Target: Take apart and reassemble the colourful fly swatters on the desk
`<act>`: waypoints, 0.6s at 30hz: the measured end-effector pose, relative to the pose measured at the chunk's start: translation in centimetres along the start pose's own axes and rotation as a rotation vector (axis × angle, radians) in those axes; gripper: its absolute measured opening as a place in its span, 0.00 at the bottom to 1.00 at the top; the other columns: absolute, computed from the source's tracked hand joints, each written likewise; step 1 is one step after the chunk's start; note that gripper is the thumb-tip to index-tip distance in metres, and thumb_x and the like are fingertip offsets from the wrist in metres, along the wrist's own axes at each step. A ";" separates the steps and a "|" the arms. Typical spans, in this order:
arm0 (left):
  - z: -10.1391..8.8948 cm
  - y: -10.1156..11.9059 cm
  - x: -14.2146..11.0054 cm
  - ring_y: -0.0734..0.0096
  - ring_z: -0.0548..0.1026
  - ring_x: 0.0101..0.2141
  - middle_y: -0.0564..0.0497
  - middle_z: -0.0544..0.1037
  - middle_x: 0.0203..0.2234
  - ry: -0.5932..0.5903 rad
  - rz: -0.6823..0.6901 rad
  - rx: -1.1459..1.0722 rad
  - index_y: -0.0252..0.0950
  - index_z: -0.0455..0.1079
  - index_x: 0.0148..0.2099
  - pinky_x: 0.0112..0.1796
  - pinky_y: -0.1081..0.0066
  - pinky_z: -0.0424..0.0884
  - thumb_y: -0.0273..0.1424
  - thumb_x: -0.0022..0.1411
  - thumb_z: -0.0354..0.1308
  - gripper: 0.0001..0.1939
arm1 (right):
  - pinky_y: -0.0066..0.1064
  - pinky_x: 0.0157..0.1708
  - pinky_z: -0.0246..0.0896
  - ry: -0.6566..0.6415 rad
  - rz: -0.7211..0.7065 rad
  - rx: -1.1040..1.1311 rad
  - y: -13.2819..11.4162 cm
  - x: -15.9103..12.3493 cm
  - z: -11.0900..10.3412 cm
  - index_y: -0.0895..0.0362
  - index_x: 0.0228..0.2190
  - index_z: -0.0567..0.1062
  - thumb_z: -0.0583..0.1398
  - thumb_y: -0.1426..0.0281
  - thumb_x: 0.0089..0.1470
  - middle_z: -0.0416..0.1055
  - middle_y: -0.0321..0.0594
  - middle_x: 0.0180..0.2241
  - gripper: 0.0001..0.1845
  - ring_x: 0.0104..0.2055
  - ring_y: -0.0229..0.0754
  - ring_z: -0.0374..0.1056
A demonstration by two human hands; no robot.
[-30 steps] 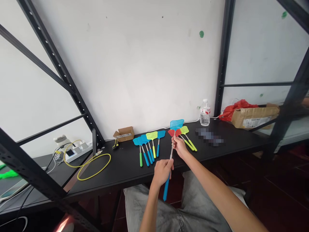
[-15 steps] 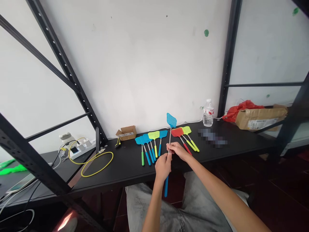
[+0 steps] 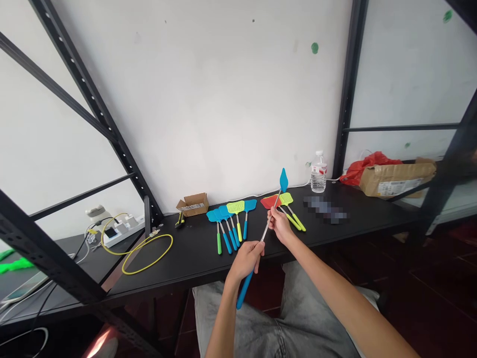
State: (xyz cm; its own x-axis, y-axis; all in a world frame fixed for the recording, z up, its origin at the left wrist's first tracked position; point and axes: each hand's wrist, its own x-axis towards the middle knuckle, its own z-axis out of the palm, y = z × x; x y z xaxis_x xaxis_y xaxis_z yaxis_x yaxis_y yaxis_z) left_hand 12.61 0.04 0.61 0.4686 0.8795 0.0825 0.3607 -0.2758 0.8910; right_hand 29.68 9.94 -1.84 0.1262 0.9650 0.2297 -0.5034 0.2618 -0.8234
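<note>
Both hands grip one blue fly swatter [image 3: 283,180], held tilted with its head up and to the right, seen nearly edge-on. My left hand [image 3: 246,258] is closed around the lower metal shaft, with the blue handle sticking out below it. Higher on the shaft, my right hand [image 3: 279,224] is closed, in front of a red fly swatter [image 3: 270,202] on the table. Beside that lie yellow-green fly swatters [image 3: 294,215]. Left of my hands, several blue-headed fly swatters [image 3: 223,214] and a yellow-headed one [image 3: 236,207] lie in a fanned row.
On the black table [image 3: 194,258] are a small open cardboard box [image 3: 193,205], a coiled yellow cable [image 3: 149,253] and a power strip [image 3: 124,231]. A water bottle [image 3: 318,172] stands at the back right, near a larger cardboard box [image 3: 395,180]. Black shelf posts rise on both sides.
The blue fly swatter has tilted, its head moving right and its handle left, and turned edge-on. My right hand has moved up and right along with the shaft; my left hand has shifted slightly left.
</note>
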 end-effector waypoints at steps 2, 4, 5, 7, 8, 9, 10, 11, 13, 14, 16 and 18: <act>-0.3 -0.1 0.0 0.77 0.58 0.13 0.57 0.64 0.09 0.000 0.027 -0.025 0.37 0.64 0.29 0.24 0.75 0.58 0.51 0.67 0.42 0.26 | 0.28 0.17 0.42 -0.061 -0.012 -0.092 -0.1 -0.5 0.2 0.56 0.24 0.71 0.62 0.43 0.48 0.58 0.32 0.19 0.27 0.18 0.32 0.51; -0.3 -0.3 0.0 0.77 0.57 0.13 0.58 0.63 0.09 0.045 0.042 -0.034 0.36 0.65 0.31 0.23 0.75 0.56 0.51 0.67 0.42 0.25 | 0.28 0.19 0.44 -0.216 -0.001 -0.213 -0.4 -1.4 0.5 0.57 0.26 0.73 0.60 0.44 0.50 0.59 0.33 0.18 0.27 0.19 0.33 0.52; -0.3 -0.4 0.1 0.77 0.58 0.13 0.58 0.63 0.09 0.074 0.048 -0.039 0.36 0.66 0.33 0.23 0.75 0.56 0.51 0.67 0.42 0.25 | 0.28 0.20 0.46 -0.313 0.015 -0.269 -0.6 -1.8 0.6 0.57 0.26 0.74 0.60 0.45 0.51 0.60 0.33 0.18 0.26 0.19 0.34 0.54; -0.1 -0.5 0.2 0.76 0.59 0.13 0.59 0.63 0.09 0.121 0.057 -0.048 0.36 0.67 0.37 0.23 0.75 0.56 0.51 0.67 0.42 0.24 | 0.29 0.22 0.49 -0.482 0.044 -0.350 -0.9 -2.7 0.9 0.57 0.27 0.74 0.61 0.48 0.53 0.63 0.34 0.19 0.24 0.21 0.35 0.57; 0.0 -0.6 0.3 0.76 0.60 0.14 0.59 0.64 0.10 0.136 0.057 -0.048 0.36 0.67 0.39 0.23 0.75 0.57 0.51 0.67 0.43 0.24 | 0.29 0.24 0.51 -0.533 0.050 -0.371 -1.0 -3.0 0.9 0.58 0.27 0.74 0.61 0.49 0.54 0.64 0.34 0.20 0.23 0.22 0.35 0.58; 0.2 -0.7 0.5 0.76 0.61 0.14 0.59 0.64 0.10 0.150 0.057 -0.040 0.36 0.67 0.40 0.23 0.75 0.57 0.51 0.67 0.42 0.24 | 0.29 0.24 0.51 -0.561 0.051 -0.382 -1.0 -3.2 1.0 0.58 0.27 0.74 0.60 0.50 0.55 0.65 0.35 0.21 0.22 0.23 0.35 0.59; 0.3 -0.7 0.6 0.75 0.61 0.14 0.59 0.64 0.10 0.164 0.057 -0.025 0.37 0.66 0.39 0.24 0.75 0.58 0.51 0.67 0.42 0.24 | 0.29 0.25 0.52 -0.568 0.048 -0.386 -1.0 -3.3 1.0 0.58 0.27 0.74 0.60 0.51 0.55 0.66 0.35 0.21 0.22 0.23 0.35 0.60; 0.5 -0.8 0.7 0.75 0.62 0.14 0.59 0.64 0.10 0.181 0.058 -0.001 0.37 0.66 0.37 0.24 0.75 0.59 0.51 0.68 0.41 0.24 | 0.29 0.25 0.51 -0.559 0.045 -0.387 -1.0 -3.3 0.9 0.58 0.27 0.74 0.60 0.52 0.55 0.66 0.35 0.21 0.21 0.23 0.35 0.59; 0.8 -0.8 0.9 0.75 0.62 0.14 0.58 0.64 0.10 0.218 0.055 0.058 0.37 0.65 0.33 0.25 0.75 0.59 0.51 0.68 0.39 0.25 | 0.29 0.24 0.50 -0.519 0.050 -0.372 -0.7 -3.1 0.8 0.58 0.27 0.74 0.61 0.52 0.55 0.64 0.34 0.20 0.21 0.22 0.35 0.58; 0.9 -0.8 1.0 0.74 0.63 0.15 0.58 0.64 0.10 0.231 0.048 0.087 0.37 0.65 0.32 0.26 0.75 0.60 0.50 0.68 0.38 0.26 | 0.29 0.23 0.49 -0.487 0.055 -0.351 -0.5 -3.0 0.7 0.58 0.27 0.74 0.61 0.52 0.54 0.63 0.33 0.19 0.20 0.21 0.34 0.57; 1.0 -0.7 1.0 0.73 0.64 0.16 0.57 0.65 0.10 0.237 0.021 0.137 0.37 0.66 0.32 0.26 0.74 0.60 0.50 0.68 0.38 0.26 | 0.28 0.22 0.48 -0.412 0.060 -0.288 -0.2 -2.7 0.5 0.58 0.26 0.73 0.62 0.52 0.53 0.61 0.32 0.19 0.20 0.20 0.33 0.55; 1.1 -0.5 0.8 0.73 0.66 0.17 0.57 0.66 0.10 0.217 -0.003 0.173 0.37 0.67 0.32 0.27 0.74 0.61 0.51 0.67 0.38 0.27 | 0.28 0.21 0.46 -0.306 0.044 -0.209 0.0 -2.4 0.3 0.57 0.26 0.72 0.63 0.52 0.51 0.60 0.32 0.19 0.21 0.20 0.33 0.54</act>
State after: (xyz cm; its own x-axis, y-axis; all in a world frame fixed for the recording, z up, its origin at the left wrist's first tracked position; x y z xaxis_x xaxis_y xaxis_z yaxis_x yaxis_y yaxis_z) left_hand 13.66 0.47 -0.28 0.2906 0.9377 0.1905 0.5030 -0.3190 0.8032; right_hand 29.11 7.62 -2.25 -0.1694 0.9355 0.3100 -0.3130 0.2471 -0.9170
